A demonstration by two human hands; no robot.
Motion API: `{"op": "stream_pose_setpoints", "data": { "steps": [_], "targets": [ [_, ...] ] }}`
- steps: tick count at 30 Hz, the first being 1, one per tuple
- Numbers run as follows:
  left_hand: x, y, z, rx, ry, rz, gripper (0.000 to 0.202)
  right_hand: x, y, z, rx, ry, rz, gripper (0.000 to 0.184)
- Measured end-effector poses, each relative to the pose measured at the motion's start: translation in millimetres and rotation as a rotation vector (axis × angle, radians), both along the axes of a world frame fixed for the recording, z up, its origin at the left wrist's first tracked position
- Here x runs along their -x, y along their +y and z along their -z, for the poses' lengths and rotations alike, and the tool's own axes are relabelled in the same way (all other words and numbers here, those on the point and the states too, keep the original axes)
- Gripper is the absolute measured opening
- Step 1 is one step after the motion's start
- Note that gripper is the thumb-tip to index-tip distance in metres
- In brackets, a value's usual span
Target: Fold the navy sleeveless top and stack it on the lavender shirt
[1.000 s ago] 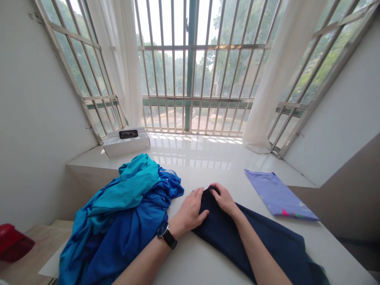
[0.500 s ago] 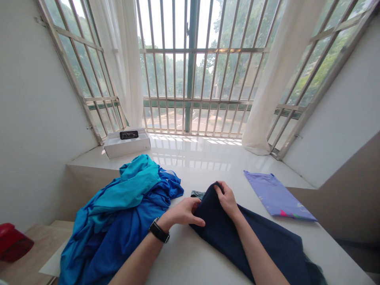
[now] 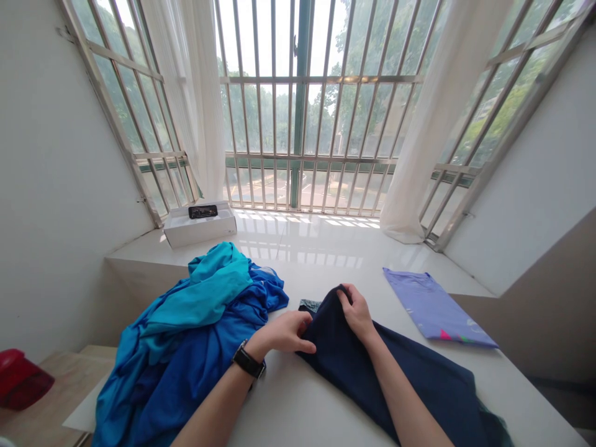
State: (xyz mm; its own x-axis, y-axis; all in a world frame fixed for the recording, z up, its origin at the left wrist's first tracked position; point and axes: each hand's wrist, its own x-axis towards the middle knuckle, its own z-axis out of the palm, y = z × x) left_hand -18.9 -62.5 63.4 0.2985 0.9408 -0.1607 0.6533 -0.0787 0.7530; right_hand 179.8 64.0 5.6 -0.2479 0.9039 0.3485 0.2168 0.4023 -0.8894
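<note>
Grip — left hand point(image 3: 284, 332) pinching navy garment point(image 3: 338, 357) | right hand point(image 3: 356, 310) clenched on its fold | lilac shirt point(image 3: 433, 307) print unreadable

Navy cloth point(image 3: 372, 372) pinched in my left hand point(image 3: 284, 332) and right hand point(image 3: 357, 311): matt, soft, smooth knit. Blue pile point(image 3: 195, 335): thin jersey cloth, slight sheen, crumpled. Lilac shirt point(image 3: 433, 307): matt cloth. Worktop point(image 3: 316, 254): white, glossy, mirror-smooth; stone or laminate, can't tell. Box point(image 3: 198, 231): matt white card. Window bars point(image 3: 274, 124): painted metal. Curtains point(image 3: 205, 93): sheer cloth. Watch strap point(image 3: 246, 362): matt black.
</note>
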Motion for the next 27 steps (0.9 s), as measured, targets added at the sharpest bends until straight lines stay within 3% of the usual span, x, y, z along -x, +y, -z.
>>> {"op": "stream_pose_setpoints", "data": {
  "steps": [5, 9, 15, 21, 27],
  "targets": [
    [-3.2, 0.3, 1.1, -0.028, 0.030, -0.048, 0.026, 0.1, -0.7, -2.3, 0.006, 0.033, -0.007, 0.028],
    [-5.0, 4.1, 7.3, -0.144, 0.097, -0.188, 0.022, -4.7, -3.9, -13.9, 0.079, 0.087, -0.152, 0.021],
    [2.7, 8.3, 23.1, -0.359, 0.450, -0.442, 0.024, -21.7, -8.8, -32.3, 0.234, 0.177, -0.311, 0.010],
    [-0.2, 13.9, 31.6, -0.315, 0.582, -0.475, 0.038, -27.3, -11.1, -32.7, 0.336, 0.362, -0.396, 0.010],
    [-9.1, 17.9, 33.2, -0.344, 0.534, -0.479, 0.020, -23.9, -13.4, -35.0, 0.369, 0.408, -0.408, 0.008]
  ]
}}
